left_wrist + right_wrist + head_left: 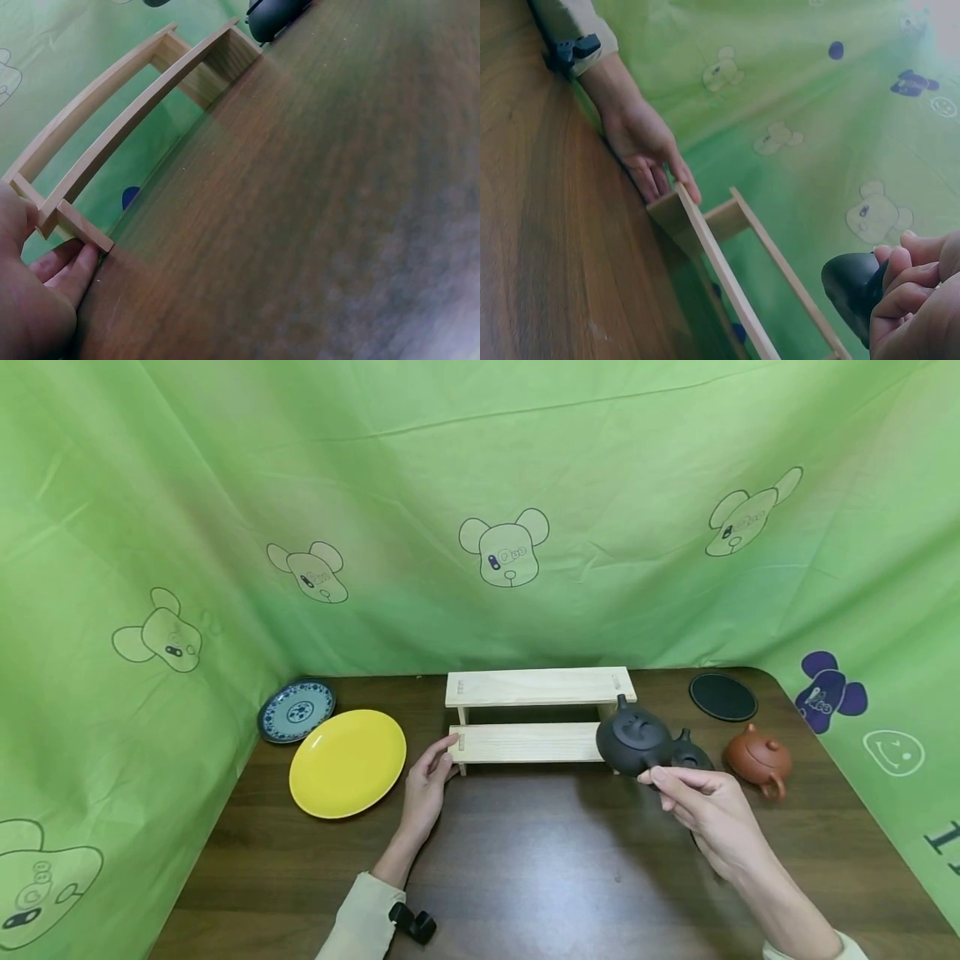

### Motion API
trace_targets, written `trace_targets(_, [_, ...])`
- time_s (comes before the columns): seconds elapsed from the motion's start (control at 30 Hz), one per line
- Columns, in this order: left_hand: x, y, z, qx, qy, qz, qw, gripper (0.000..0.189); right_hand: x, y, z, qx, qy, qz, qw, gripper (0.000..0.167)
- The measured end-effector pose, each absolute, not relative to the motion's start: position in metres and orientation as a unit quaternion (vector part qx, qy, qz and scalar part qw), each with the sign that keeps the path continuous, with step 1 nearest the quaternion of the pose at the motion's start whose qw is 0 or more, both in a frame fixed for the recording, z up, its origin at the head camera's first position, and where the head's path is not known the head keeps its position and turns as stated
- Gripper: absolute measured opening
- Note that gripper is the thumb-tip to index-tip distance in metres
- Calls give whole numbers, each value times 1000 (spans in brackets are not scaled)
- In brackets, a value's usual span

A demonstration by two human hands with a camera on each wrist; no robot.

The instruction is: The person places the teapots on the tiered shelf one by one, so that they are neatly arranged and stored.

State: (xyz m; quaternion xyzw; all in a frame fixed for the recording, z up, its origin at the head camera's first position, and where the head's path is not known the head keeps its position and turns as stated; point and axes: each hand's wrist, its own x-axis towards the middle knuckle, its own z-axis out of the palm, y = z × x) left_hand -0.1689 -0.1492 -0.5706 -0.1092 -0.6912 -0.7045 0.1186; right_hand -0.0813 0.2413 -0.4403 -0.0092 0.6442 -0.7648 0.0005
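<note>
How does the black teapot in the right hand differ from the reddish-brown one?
The black teapot is held off the table by the right hand; the reddish-brown teapot rests on it, untouched. Fingers cover the black teapot's handle end, while the reddish-brown teapot's handle shows. Both have rounded bodies and spouts.

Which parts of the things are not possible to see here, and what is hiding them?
Head: blue plate, part of its rim, behind yellow plate.
Head: rear pot, its lower part, behind right hand.
Head: lower board, right end, behind held pot.
Left wrist: dark pot, top, cut off by frame edge.
</note>
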Motion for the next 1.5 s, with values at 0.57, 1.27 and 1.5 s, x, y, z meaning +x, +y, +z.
trace_targets(0.57, [-176,-153,-584,-84,-704,-699,91,34,-103,201,-430,-28,667,-744,18,29])
trace_targets(1.27, [-169,-149,-570,-95,-703,-697,108,35,-135,142,-430,-32,650,-759,25,24])
trace_targets(1.5, [-172,-150,-573,-53,-710,-698,70,34,-147,120,-431,-19,637,-770,18,17])
